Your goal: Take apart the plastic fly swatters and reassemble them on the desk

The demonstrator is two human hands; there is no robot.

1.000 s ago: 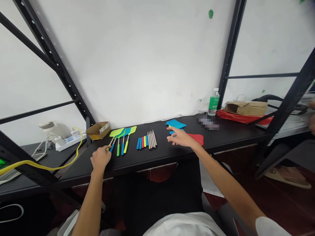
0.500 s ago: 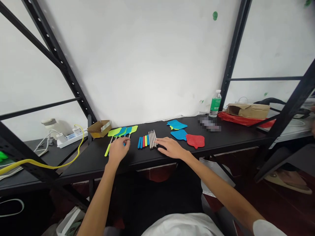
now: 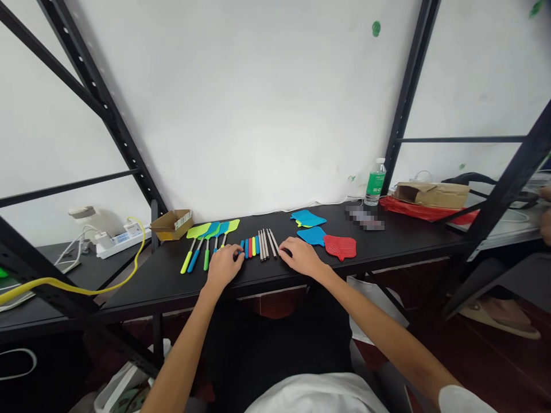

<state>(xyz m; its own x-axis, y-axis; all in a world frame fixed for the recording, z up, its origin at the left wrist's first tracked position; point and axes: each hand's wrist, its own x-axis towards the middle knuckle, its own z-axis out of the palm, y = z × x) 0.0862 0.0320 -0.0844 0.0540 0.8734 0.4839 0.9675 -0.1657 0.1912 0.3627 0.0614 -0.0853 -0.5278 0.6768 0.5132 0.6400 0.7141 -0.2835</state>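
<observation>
My left hand (image 3: 224, 268) has its fingers closed on the leftmost blue handle (image 3: 242, 245) of a row of short coloured handles (image 3: 250, 247). At the other side of the row, the fingertips of my right hand (image 3: 302, 257) pinch the lower end of a thin metal rod (image 3: 272, 243), which leans slightly. Several more metal rods (image 3: 262, 245) lie between the hands. Left of my left hand, several fly swatters (image 3: 206, 258) with long handles are fanned out, partly hidden by that hand. Loose swatter heads lie to the right: a blue one (image 3: 311, 236), a red one (image 3: 340, 246) and a stacked blue one (image 3: 310, 217).
A small open cardboard box (image 3: 173, 225) stands at the back left, by a power strip (image 3: 123, 241) and a yellow cable (image 3: 138, 246). A water bottle (image 3: 376, 182) and a brown carton (image 3: 431, 193) are at the right. Black shelf posts (image 3: 398, 115) flank the black table (image 3: 163, 287).
My left hand has moved right from the fly swatters to the blue handle. My right hand came left from the swatter heads to the rods, and the rightmost rods now sit apart from the others.
</observation>
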